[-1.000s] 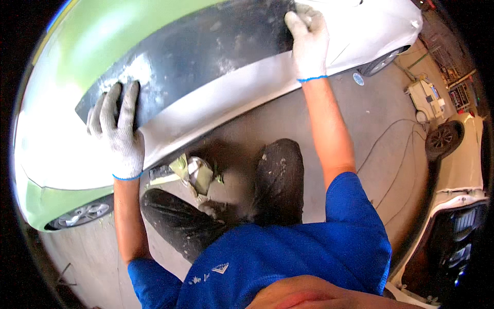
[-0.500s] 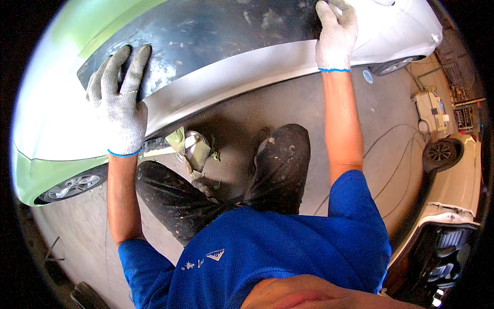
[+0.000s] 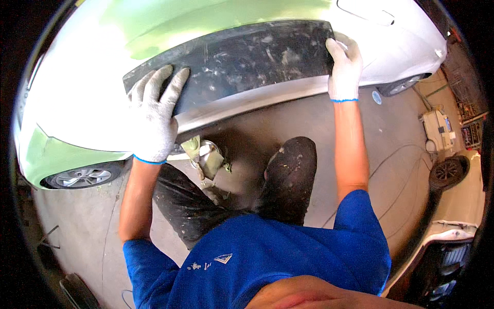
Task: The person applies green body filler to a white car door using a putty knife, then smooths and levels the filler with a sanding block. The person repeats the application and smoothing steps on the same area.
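A long, dark, scuffed sheet (image 3: 247,56) lies along the side of a white car (image 3: 87,118) with pale green patches. My left hand (image 3: 154,105), in a white knitted glove with grey fingertips, is at the sheet's left end. Its fingers are spread over the front face, with the thumb near the lower edge. My right hand (image 3: 345,67), gloved the same way, grips the right end, thumb on the front and the other fingers partly hidden round the edge. Both arms reach forward, and the sheet bows slightly between my hands.
Below the sheet, between my knees, a round metal container (image 3: 210,154) stands with green-stained paper around it. A beige wheeled machine (image 3: 437,129) is at the right, near a cream-coloured vehicle (image 3: 458,190). Thin cables (image 3: 393,154) cross the floor there. The car's wheel (image 3: 85,176) is at my left.
The sheet and both hands sit lower in the view and further right, and the sheet's upper edge now shows. The view itself has shifted too. My hands keep the same places on the sheet.
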The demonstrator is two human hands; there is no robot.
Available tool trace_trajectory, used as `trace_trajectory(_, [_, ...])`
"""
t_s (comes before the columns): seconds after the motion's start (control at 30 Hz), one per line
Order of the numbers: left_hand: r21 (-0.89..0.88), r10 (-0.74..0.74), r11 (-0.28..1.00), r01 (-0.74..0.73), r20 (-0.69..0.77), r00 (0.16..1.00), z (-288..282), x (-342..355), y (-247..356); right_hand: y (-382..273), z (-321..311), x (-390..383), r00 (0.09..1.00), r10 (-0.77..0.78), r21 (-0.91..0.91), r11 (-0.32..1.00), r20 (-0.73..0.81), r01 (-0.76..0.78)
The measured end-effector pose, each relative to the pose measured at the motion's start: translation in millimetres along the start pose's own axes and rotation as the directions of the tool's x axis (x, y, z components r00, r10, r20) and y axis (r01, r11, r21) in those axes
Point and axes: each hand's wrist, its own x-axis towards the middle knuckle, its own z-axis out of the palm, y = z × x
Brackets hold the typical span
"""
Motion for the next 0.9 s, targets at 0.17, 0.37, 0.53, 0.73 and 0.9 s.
trace_trajectory(0.17, [0.142,0.058,0.989,-0.043,-0.108,0.992,0,10,-10,-3,14,3,0.994,-0.087,0.162,0.982,-0.066,0.096])
trace_trajectory(0.37, [0.181,0.087,0.982,-0.060,-0.149,0.985,7,19,-15,7,18,16,0.987,-0.141,0.163,0.975,-0.079,0.152])
trace_trajectory(0.53, [0.184,0.071,0.982,-0.041,-0.157,0.985,9,21,-10,12,15,22,0.983,-0.164,0.158,0.972,-0.087,0.176])
trace_trajectory(0.73, [0.185,0.076,0.982,-0.043,-0.177,0.981,10,20,-11,11,21,22,0.980,-0.180,0.178,0.965,-0.089,0.194])
trace_trajectory(0.9, [0.199,0.073,0.979,-0.037,-0.174,0.982,8,19,-9,9,21,22,0.980,-0.175,0.197,0.962,-0.093,0.191])
